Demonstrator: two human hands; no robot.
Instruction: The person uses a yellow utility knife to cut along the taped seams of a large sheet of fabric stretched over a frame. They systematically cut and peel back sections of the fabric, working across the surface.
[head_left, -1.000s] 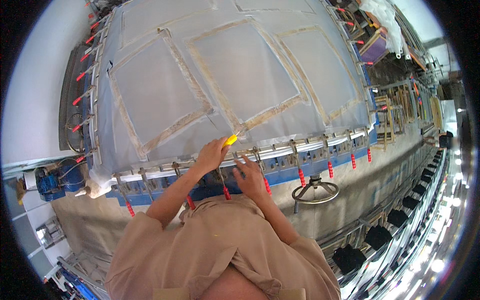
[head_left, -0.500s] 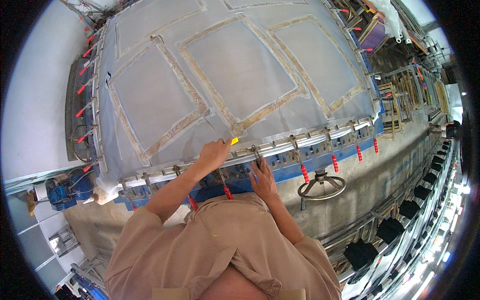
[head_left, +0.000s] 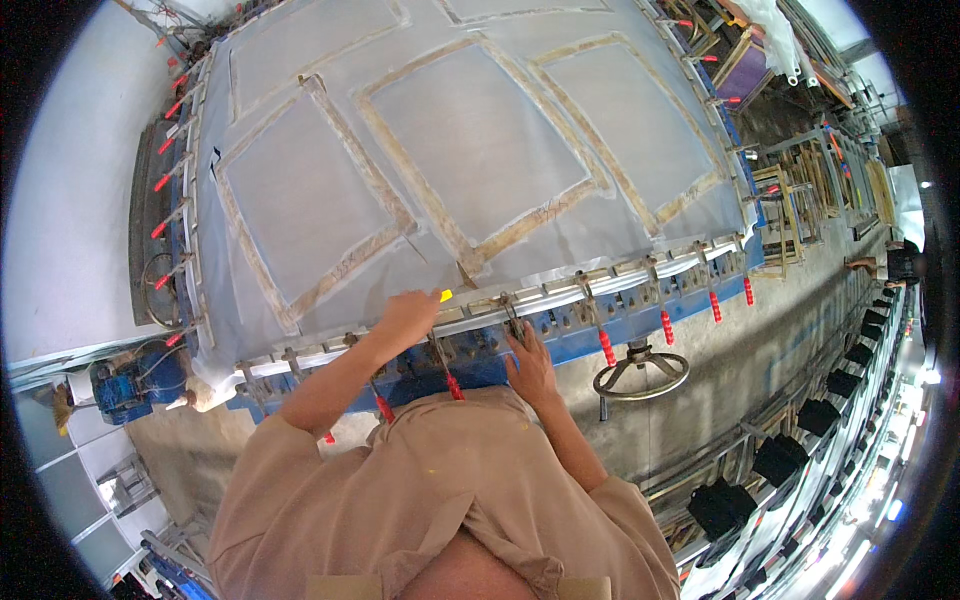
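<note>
I see a wall (head_left: 80, 200) at left on my feed, a person (head_left: 902, 265) and black objects (head_left: 720, 510) at right.

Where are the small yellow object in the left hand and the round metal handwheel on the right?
Small yellow object (head_left: 446, 296), head view: its exposed end.
Round metal handwheel (head_left: 640, 356), head view: its hub.
</note>
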